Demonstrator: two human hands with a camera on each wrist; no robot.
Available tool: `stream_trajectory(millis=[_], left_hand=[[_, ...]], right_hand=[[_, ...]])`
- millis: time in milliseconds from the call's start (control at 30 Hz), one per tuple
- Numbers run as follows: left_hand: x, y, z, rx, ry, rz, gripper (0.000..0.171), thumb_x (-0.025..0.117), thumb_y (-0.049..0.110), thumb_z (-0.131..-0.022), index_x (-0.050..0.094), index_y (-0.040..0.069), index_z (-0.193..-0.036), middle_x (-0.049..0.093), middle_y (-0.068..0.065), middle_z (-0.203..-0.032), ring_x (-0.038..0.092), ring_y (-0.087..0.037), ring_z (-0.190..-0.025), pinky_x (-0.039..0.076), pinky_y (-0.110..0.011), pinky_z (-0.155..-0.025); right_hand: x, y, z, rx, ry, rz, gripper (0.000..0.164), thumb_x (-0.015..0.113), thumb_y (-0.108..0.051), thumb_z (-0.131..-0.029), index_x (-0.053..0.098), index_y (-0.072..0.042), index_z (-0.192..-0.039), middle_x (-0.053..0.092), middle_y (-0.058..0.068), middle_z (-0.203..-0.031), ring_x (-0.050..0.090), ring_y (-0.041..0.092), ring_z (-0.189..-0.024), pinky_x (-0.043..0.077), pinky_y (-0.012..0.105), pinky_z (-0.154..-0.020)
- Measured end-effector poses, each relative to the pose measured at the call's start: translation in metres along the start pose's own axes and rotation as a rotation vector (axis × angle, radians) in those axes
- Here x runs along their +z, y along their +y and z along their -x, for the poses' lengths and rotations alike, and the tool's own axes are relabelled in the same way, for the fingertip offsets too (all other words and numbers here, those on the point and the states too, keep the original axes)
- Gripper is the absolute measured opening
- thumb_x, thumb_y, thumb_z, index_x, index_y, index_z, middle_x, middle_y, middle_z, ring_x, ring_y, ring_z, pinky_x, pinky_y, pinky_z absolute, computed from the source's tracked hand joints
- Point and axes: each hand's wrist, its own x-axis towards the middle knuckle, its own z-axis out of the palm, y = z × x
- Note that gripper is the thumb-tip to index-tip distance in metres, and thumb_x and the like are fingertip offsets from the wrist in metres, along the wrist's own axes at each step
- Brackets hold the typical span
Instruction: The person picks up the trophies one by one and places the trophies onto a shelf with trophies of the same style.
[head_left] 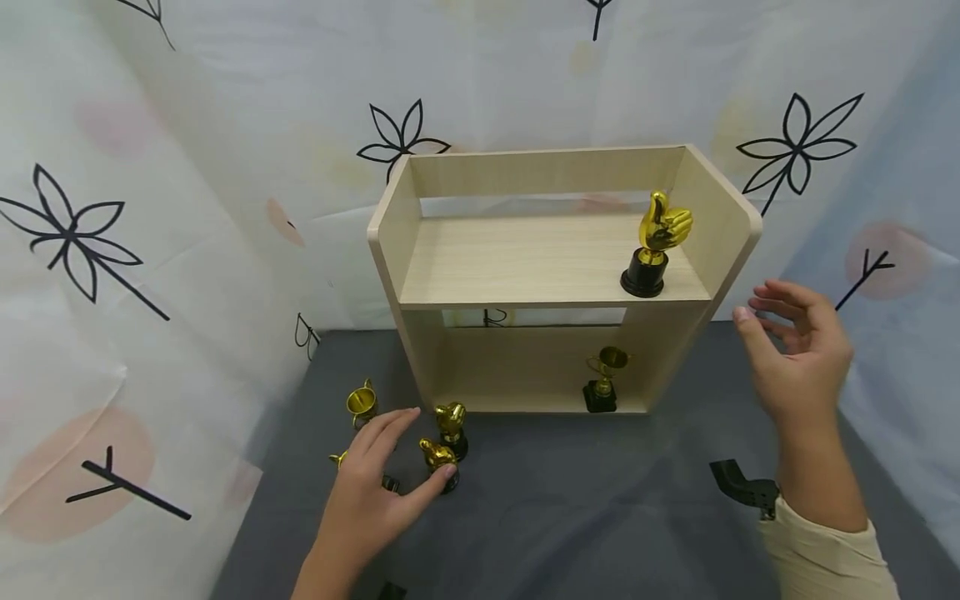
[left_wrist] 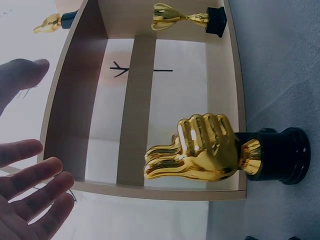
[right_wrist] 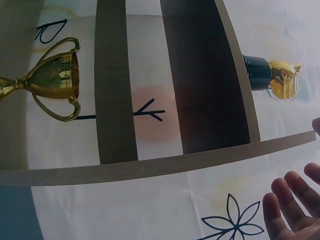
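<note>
My left hand hovers over a group of small gold trophies at the left, thumb and fingers spread apart with nothing between them. Just right of it stand two gold hand-shaped trophies on black bases; the nearer one is close to the thumb tip. Beyond the fingers is a gold cup trophy, and another trophy is mostly hidden by the hand. One gold thumbs-up trophy looms large in the left wrist view. Empty and loosely bent, my right hand is in the air beside the shelf's right side.
A two-tier pale wooden shelf stands at the back of the grey tabletop. Its upper tier bears a thumbs-up trophy at the right; its lower tier holds a two-handled cup trophy. Patterned white cloth hangs behind and at both sides.
</note>
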Motion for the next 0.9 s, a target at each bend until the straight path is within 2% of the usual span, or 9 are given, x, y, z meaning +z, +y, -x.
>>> stream_trajectory(millis=[133,433,700,900], left_hand=[[0.004,0.0,0.002,0.002,0.003,-0.005,0.07,0.096,0.03,-0.079,0.068,0.013,-0.14,0.068,-0.003,-0.135,0.064,-0.023,-0.124,0.054,-0.039,-0.1],[0.014,0.001,0.01,-0.011,0.037,0.01,0.067,0.096,0.021,-0.078,0.068,0.01,-0.138,0.068,-0.005,-0.133,0.063,-0.023,-0.119,0.054,-0.037,-0.096],[0.021,0.004,0.016,-0.064,0.039,0.026,0.063,0.095,0.023,-0.08,0.069,0.011,-0.136,0.067,-0.003,-0.134,0.062,-0.023,-0.123,0.054,-0.043,-0.098],[0.026,0.004,0.019,-0.086,0.062,0.026,0.062,0.095,0.021,-0.08,0.07,0.01,-0.136,0.066,-0.006,-0.133,0.063,-0.025,-0.122,0.055,-0.045,-0.098]], right_hand=[[0.002,-0.001,-0.001,0.013,0.034,-0.024,0.04,0.075,0.005,-0.09,0.069,0.009,-0.129,0.072,-0.005,-0.117,0.07,0.01,-0.107,0.053,0.014,-0.09],[0.017,-0.007,-0.003,0.029,0.047,-0.005,0.039,0.075,0.002,-0.092,0.07,0.003,-0.13,0.07,-0.007,-0.12,0.07,0.012,-0.109,0.054,0.013,-0.09],[0.028,-0.004,-0.004,0.069,0.062,0.006,0.038,0.077,0.0,-0.092,0.071,0.0,-0.129,0.069,-0.008,-0.122,0.067,0.011,-0.111,0.054,0.014,-0.088],[0.033,0.0,-0.005,0.081,0.104,-0.026,0.037,0.078,0.001,-0.09,0.07,0.004,-0.126,0.07,-0.005,-0.118,0.069,0.012,-0.108,0.055,0.012,-0.085]])
